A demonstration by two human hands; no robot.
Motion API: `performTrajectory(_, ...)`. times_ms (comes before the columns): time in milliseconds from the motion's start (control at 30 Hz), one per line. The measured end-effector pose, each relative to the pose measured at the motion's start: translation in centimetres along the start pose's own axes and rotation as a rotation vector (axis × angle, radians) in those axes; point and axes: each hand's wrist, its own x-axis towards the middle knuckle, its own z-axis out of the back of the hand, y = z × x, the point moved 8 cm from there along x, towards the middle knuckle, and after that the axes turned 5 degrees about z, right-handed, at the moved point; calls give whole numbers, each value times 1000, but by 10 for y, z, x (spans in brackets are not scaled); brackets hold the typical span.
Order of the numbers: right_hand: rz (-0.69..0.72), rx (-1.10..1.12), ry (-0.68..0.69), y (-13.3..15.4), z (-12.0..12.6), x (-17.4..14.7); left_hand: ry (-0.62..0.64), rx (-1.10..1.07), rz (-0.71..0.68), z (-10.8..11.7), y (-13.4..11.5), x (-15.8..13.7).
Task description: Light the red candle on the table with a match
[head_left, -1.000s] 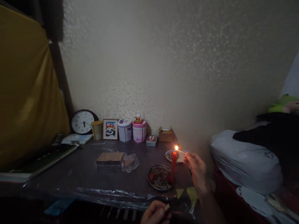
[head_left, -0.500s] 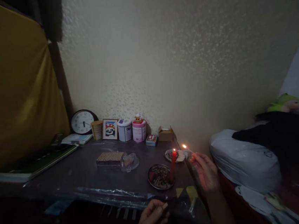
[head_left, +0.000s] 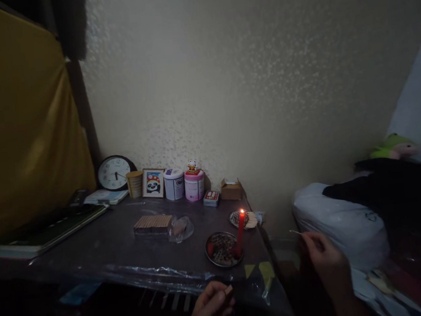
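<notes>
My right hand pinches a thin matchstick beyond the table's right edge; no flame shows on its tip. In my left hand, at the table's front edge, is a small box, probably a matchbox, mostly hidden by the fingers. A lit red candle stands upright on the right side of a round dark metal plate. Behind it, a second plate carries several pale matchsticks.
On the dark table sit a stack of small boxes and a clear plastic wrapper. Along the wall stand a clock, panda picture, two tins and a cardboard box. Right lies a white bag.
My right hand has moved right and down, away from the candle, and the match's flame is gone. My left hand stays nearly in place with the small box. The candle still burns.
</notes>
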Motion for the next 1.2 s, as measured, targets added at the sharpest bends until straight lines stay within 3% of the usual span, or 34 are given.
performTrajectory(167,-85,65,45,-22,12,8,12,-14,-1,1,1,2)
performTrajectory(333,-196,-50,-22,-66,12,5,7,-11,0,3,5,5)
performTrajectory(533,-270,7,-103,-99,15,3,8,-24,15,7,8,7)
performTrajectory(967,-300,195,-5,-102,18,-3,23,7,49,-15,-9,-14)
performTrajectory(1200,-219,168,32,-87,7,3,20,-26,62,-11,-5,-12)
